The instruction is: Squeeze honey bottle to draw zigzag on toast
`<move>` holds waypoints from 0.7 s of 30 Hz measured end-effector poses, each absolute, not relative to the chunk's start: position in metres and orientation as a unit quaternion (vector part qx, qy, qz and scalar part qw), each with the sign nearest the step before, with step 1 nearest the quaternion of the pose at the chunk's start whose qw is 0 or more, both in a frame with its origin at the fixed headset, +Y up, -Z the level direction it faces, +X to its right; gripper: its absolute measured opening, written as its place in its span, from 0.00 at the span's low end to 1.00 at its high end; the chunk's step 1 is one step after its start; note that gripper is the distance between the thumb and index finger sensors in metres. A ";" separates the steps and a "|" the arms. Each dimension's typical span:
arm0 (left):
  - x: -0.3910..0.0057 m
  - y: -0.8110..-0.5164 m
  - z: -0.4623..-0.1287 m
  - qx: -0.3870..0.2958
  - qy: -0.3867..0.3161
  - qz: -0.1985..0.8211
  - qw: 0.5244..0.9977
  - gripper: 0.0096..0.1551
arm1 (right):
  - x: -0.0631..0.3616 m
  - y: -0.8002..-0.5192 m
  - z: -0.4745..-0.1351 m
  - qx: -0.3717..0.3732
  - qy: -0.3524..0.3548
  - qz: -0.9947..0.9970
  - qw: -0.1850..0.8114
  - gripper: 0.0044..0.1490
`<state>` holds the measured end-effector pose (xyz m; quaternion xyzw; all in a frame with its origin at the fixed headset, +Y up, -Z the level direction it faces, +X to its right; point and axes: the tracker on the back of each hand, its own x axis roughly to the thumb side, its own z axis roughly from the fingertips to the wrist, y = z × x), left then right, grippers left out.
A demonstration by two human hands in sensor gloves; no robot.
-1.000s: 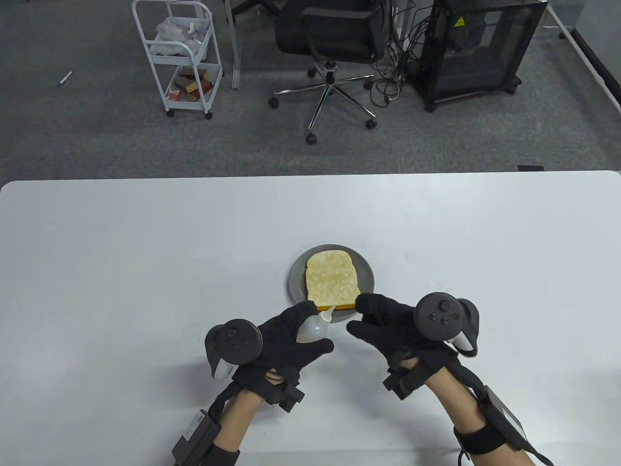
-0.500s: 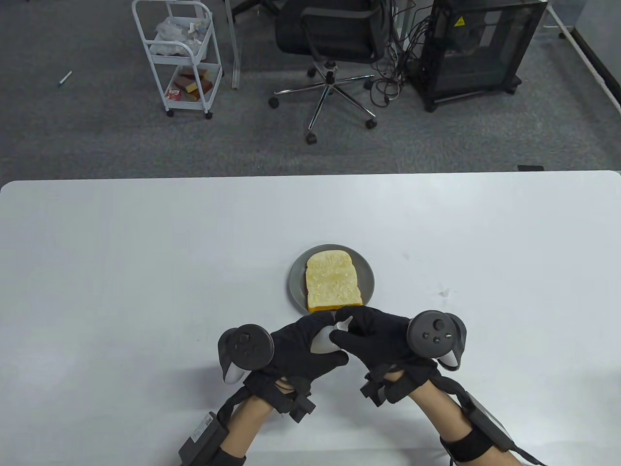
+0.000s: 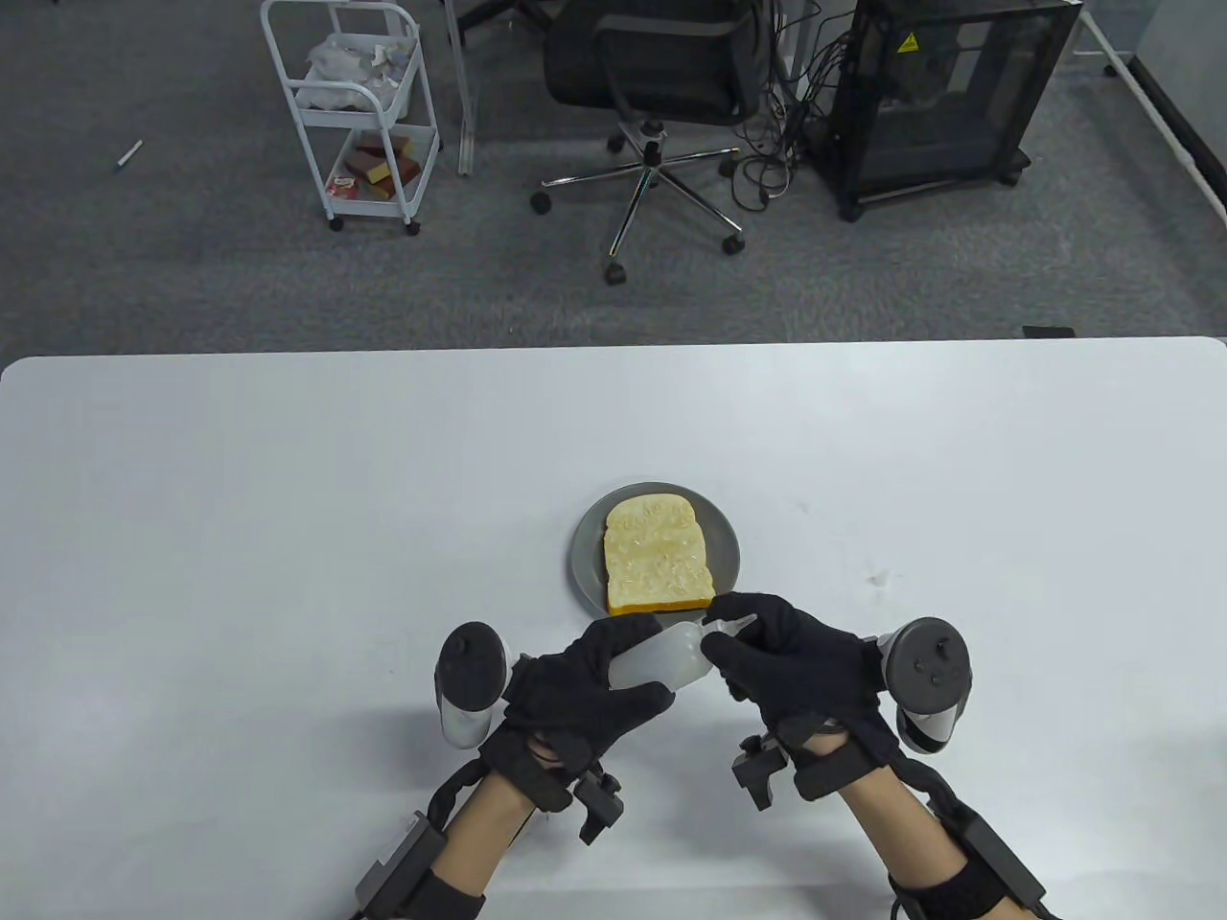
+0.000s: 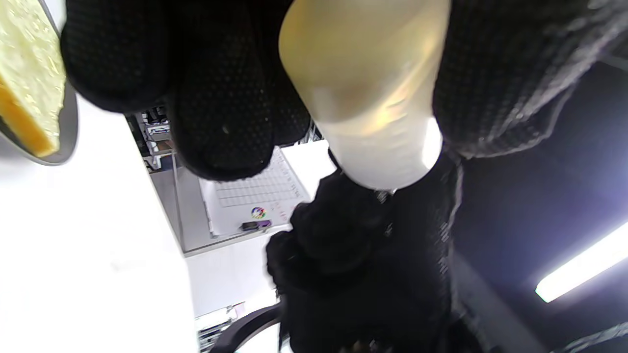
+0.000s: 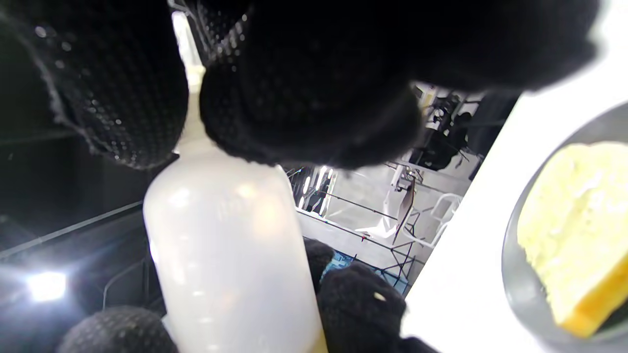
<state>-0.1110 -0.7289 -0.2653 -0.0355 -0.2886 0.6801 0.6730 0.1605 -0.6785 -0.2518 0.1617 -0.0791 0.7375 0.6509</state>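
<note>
The toast lies on a grey plate at the table's middle. Its top looks glossy. My left hand grips the translucent honey bottle around its body, just in front of the plate. The bottle lies roughly level with its nozzle pointing right. My right hand pinches the nozzle tip between its fingers. In the right wrist view the bottle fills the centre, its thin nozzle sits between my fingers, and the toast is at the right. In the left wrist view the bottle sits in my fingers.
The white table spreads around the plate. A small stain marks it to the right of the plate. Beyond the far edge stand a white cart, an office chair and a black cabinet.
The bottle's nozzle swung away from the toast's near edge to point right. My right hand came in from beside the plate and took hold of the nozzle tip. Both hands drew slightly nearer me.
</note>
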 end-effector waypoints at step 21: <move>-0.195 -0.735 -0.286 0.080 -0.117 0.752 0.643 0.44 | 0.182 -0.717 -0.322 0.043 -0.015 0.897 0.440 0.43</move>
